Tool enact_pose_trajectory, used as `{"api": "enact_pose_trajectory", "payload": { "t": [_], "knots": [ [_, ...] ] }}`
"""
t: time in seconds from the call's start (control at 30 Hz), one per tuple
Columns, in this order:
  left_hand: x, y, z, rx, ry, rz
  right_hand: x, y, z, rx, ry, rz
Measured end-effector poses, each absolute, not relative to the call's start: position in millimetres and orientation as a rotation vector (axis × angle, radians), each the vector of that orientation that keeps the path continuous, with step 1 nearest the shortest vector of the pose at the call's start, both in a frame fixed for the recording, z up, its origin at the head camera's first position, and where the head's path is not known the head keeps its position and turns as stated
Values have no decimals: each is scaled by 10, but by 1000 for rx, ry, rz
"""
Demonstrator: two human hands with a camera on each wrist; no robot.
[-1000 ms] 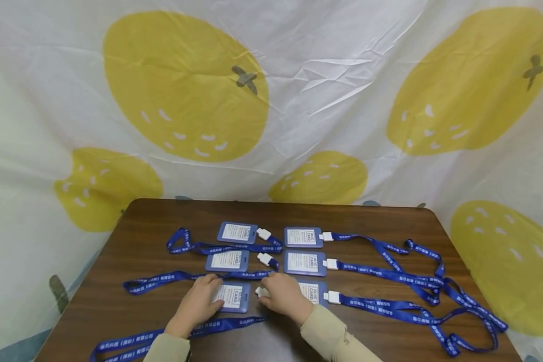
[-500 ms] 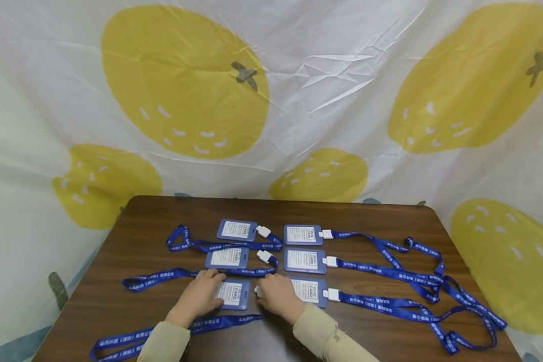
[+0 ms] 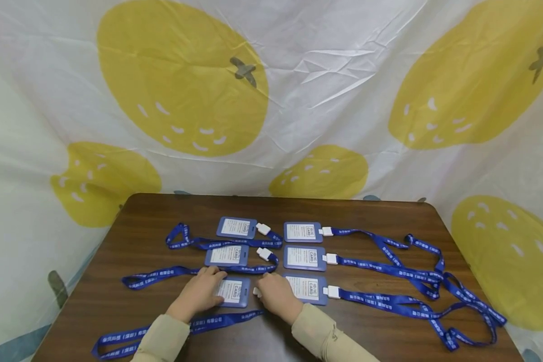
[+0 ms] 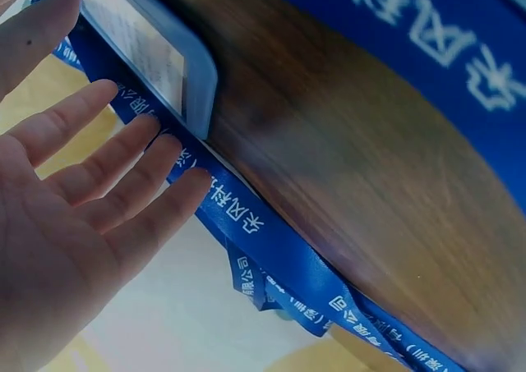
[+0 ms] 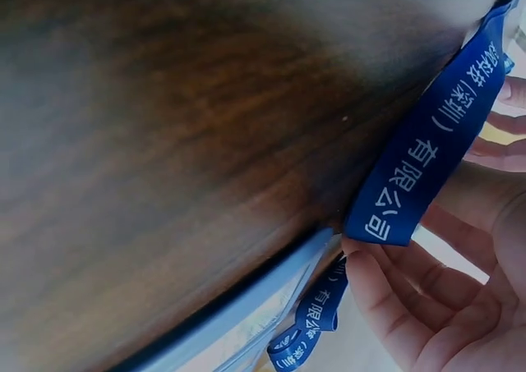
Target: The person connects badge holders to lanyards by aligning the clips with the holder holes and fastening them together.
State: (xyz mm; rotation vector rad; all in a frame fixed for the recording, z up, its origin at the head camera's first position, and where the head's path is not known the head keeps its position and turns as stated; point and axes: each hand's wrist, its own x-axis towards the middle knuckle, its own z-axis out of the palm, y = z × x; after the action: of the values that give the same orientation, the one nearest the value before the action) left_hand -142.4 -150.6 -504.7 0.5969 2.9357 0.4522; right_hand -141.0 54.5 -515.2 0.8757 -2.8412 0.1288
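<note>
Beside right hand (image 3: 278, 295), badge (image 3: 308, 288) more visible

Fruit-print cloth (image 3: 326, 100) behind wooden table (image 3: 366, 213)

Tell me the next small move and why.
The right hand should probably ease the white clip it holds toward the nearest left-column card: that clip stands just apart from the card's slot, the left hand rests at the card's other end, and the right-column clips meet their cards.

Flat-lying blue rectangular plastic card holder (image 3: 235, 291), white plastic clip (image 3: 255, 291) just off its three o'clock, blue white-lettered ribbon lanyard (image 3: 226, 320) towards seven
</note>
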Motion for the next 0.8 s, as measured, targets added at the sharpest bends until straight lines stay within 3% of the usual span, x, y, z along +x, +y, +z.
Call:
{"api": "enact_pose_trajectory", "payload": {
  "t": [0.8],
  "knots": [
    [-1479,-1447,-5037,589,2864,372,-1402,597,-5200,980,-2753,108]
  ]
}}
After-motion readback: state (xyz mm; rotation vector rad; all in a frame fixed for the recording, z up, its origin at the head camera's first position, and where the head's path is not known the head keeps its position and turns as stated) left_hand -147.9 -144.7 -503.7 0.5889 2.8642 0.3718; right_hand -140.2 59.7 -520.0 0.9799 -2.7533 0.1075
